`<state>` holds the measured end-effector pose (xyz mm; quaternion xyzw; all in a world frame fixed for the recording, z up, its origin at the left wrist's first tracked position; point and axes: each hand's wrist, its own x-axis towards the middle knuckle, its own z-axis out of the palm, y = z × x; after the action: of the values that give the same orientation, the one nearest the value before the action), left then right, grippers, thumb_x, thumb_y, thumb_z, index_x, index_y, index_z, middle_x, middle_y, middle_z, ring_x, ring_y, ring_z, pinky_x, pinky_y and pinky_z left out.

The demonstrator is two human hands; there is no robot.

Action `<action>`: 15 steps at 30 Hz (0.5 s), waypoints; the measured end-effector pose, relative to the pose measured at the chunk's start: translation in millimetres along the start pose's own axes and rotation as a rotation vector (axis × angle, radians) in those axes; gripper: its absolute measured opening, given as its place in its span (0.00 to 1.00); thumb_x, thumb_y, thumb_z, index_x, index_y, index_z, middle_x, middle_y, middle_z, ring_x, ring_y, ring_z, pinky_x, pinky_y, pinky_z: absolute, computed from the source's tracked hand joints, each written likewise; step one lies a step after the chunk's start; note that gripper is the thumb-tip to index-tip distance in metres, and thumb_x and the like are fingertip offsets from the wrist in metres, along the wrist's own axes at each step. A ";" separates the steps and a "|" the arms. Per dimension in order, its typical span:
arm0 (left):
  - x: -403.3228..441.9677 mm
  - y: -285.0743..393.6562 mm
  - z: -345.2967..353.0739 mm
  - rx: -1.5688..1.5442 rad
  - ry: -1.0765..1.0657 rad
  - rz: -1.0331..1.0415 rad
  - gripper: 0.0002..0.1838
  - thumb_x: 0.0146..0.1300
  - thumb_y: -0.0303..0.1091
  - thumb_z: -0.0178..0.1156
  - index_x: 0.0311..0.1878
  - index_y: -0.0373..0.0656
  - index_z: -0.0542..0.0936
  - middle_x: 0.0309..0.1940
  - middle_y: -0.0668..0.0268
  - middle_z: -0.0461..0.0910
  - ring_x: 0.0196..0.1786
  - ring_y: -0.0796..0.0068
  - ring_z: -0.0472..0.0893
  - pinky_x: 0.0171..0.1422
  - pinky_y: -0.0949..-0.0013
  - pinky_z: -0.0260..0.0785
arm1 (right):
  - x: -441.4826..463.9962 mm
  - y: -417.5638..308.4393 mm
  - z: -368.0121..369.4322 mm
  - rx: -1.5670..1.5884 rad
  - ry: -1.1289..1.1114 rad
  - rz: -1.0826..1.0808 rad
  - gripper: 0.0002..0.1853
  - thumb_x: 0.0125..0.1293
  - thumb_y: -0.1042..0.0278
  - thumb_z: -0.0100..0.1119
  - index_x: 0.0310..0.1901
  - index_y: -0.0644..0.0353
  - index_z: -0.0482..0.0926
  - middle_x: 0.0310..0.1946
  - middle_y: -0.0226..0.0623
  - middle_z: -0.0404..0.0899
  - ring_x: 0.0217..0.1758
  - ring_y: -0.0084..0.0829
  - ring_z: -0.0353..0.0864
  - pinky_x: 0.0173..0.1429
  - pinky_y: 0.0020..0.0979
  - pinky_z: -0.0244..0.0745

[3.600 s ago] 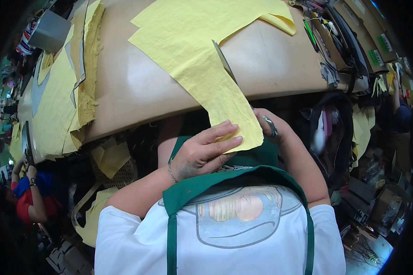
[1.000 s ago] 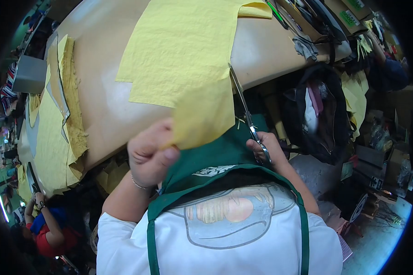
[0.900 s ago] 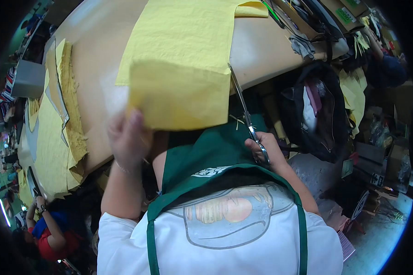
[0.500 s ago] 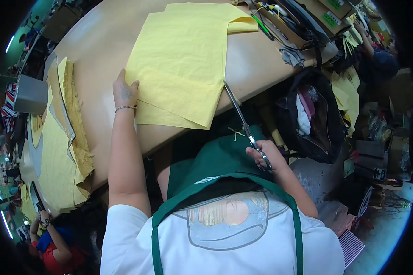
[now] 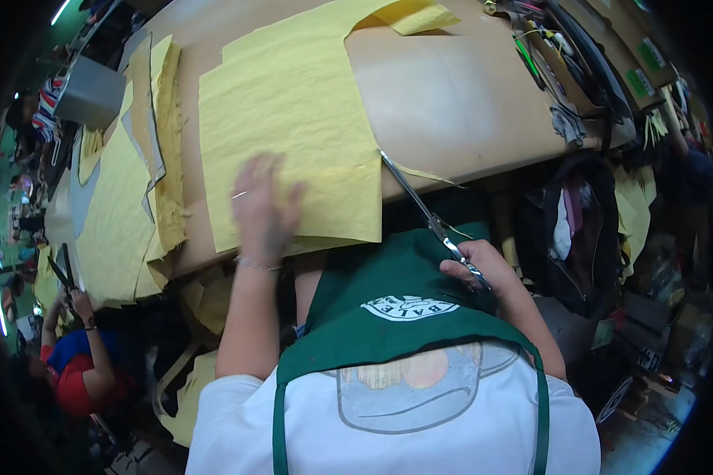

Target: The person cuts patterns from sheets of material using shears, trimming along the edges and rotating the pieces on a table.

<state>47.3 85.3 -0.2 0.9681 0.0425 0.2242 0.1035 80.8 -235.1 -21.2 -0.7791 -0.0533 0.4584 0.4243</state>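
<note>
A large sheet of yellow cloth [image 5: 289, 103] lies on the table, its upper right part narrowing to a curled flap. Over its lower left part is my left hand [image 5: 263, 210], smeared by motion, with thumb and fingers apart and nothing held. Whether it touches the cloth I cannot tell. My right hand [image 5: 483, 267] grips the handles of long metal scissors [image 5: 417, 198] above my green apron [image 5: 404, 273]. Their tips meet the right edge of the cloth, and the blades look nearly together. From there a thin yellow strip [image 5: 428, 174] runs out to the right.
More yellow pieces [image 5: 119, 229] and a grey-edged template [image 5: 141, 119] lie at the table's left. Pens and a box of tools [image 5: 558, 67] stand at the back right. A black bag [image 5: 582, 229] hangs beside the table. Another person [image 5: 87, 356] holds a dark tool at lower left.
My left hand has moved from the cloth's left edge to over its lower part. The sheet lies turned, its upper right flap more spread. A thin strip now shows beside the scissors. The view has shifted.
</note>
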 end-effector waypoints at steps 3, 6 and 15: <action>12.6 45.2 26.0 -0.086 -0.202 0.035 0.21 0.52 0.45 0.60 0.45 0.43 0.74 0.49 0.59 0.70 0.53 0.58 0.68 0.54 0.59 0.60 | -3.9 -2.1 1.7 0.021 0.006 -0.006 0.24 0.49 0.44 0.64 0.18 0.60 0.70 0.11 0.24 0.66 0.13 0.16 0.64 0.17 0.21 0.57; 25.8 57.5 33.8 -0.129 -0.355 0.001 0.18 0.51 0.46 0.60 0.39 0.43 0.76 0.47 0.60 0.71 0.52 0.59 0.68 0.51 0.60 0.61 | -5.3 -4.4 2.4 0.037 0.010 0.010 0.26 0.47 0.42 0.63 0.17 0.60 0.69 0.11 0.26 0.66 0.14 0.18 0.66 0.18 0.23 0.61; 36.8 67.4 41.1 -0.609 -0.497 -0.158 0.14 0.52 0.41 0.61 0.34 0.38 0.77 0.24 0.60 0.75 0.30 0.66 0.77 0.36 0.69 0.68 | -2.4 1.7 -5.0 0.106 -0.105 -0.048 0.26 0.52 0.40 0.59 0.21 0.59 0.69 0.11 0.24 0.65 0.14 0.17 0.64 0.18 0.20 0.59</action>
<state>100.8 16.8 -5.9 0.9116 0.0221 -0.0233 0.4099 82.7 -240.3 -19.7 -0.7290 -0.0701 0.4904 0.4723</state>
